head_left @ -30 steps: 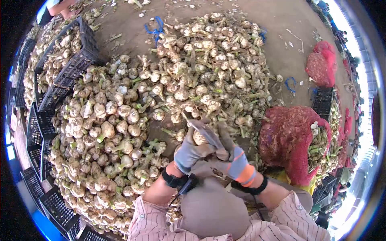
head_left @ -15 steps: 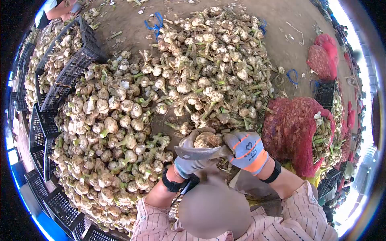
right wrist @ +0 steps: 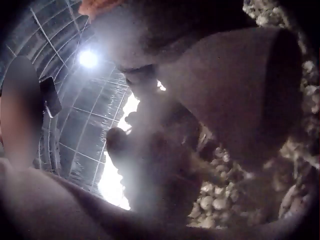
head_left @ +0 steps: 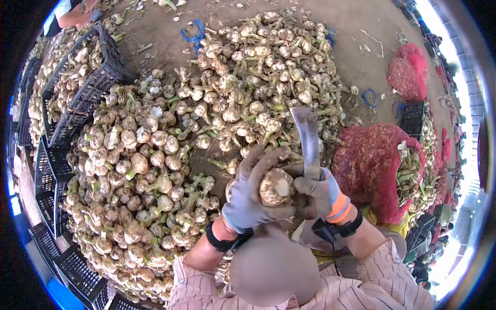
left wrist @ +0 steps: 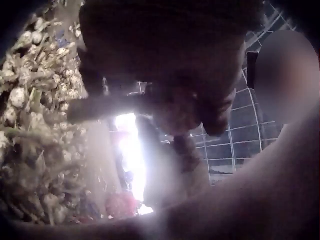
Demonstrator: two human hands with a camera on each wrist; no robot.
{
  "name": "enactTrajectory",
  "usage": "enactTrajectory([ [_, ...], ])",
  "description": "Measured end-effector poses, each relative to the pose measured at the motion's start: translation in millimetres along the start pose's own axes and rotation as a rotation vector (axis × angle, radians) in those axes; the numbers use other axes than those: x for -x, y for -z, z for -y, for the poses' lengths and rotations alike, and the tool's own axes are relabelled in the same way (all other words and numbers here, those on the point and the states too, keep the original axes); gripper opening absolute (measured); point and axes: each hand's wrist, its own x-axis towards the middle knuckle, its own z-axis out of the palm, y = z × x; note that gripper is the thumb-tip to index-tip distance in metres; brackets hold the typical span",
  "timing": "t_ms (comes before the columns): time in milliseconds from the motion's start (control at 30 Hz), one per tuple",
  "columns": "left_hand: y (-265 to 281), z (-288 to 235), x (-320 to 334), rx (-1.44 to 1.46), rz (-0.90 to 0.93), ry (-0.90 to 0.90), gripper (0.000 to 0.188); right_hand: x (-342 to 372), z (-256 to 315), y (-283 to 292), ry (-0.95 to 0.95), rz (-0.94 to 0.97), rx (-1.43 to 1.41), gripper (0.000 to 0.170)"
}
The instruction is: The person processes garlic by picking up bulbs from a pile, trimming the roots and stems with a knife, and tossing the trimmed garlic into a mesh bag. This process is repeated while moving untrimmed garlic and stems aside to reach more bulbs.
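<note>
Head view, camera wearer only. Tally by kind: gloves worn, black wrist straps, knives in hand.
Gloves: 2
Black wrist straps: 2
Knife: 1
Total: 5

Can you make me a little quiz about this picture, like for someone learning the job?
1. Which hand holds the knife, left or right?
2. True or false: the big red sack beside the person is empty.
3. Fill the gap: the left hand holds a ____.

Key:
1. The right hand.
2. False: cut stems show in its open mouth.
3. Garlic bulb.
</note>
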Motion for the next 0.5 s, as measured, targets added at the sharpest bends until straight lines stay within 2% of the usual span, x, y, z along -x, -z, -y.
enactTrajectory([
  [33, 4.0, -1.3, -1.7, -0.049, 0.034, -0.003, 0.095, 2.1, 4.7, -9.9, 0.064, -0.001, 0.159, 0.037],
  [133, 2.0, 6.4, 9.7, 0.208, 0.178, 0.115, 0.09, 4.3, 2.0, -10.5, 0.32, 0.044, 0.535, 0.034],
  [167, -4.0, 13.1, 15.5, 0.464, 0.252, 0.191, 0.081, 5.8, 0.7, -6.2, 0.415, 0.069, 0.645, 0.033],
  [267, -14.1, 25.3, 18.8, 0.352, 0.289, -0.146, 0.075, 12.3, 16.7, 15.5, 0.323, 0.136, 0.706, 0.024],
  [300, -11.1, 13.5, 15.7, 0.209, 0.234, -0.239, 0.062, 19.1, 47.7, 6.8, 0.077, 0.094, 0.765, 0.018],
  [333, -13.4, 9.2, 19.2, 0.082, 0.259, -0.274, 0.057, 12.0, 53.3, 20.9, 0.232, 0.101, 1.048, 0.017],
  [400, -17.8, 1.9, 27.7, -0.173, 0.315, -0.346, 0.049, 3.8, 68.1, 30.6, 0.235, 0.205, 1.454, 0.024],
  [433, -15.2, -2.5, 25.7, -0.256, 0.342, -0.422, 0.041, 3.3, 67.6, 30.7, 0.308, 0.234, 1.56, 0.026],
  [500, -25.6, 0.5, 22.7, -0.214, 0.233, -0.513, 0.042, -0.8, 61.5, 23.8, 0.453, 0.294, 1.766, 0.031],
])
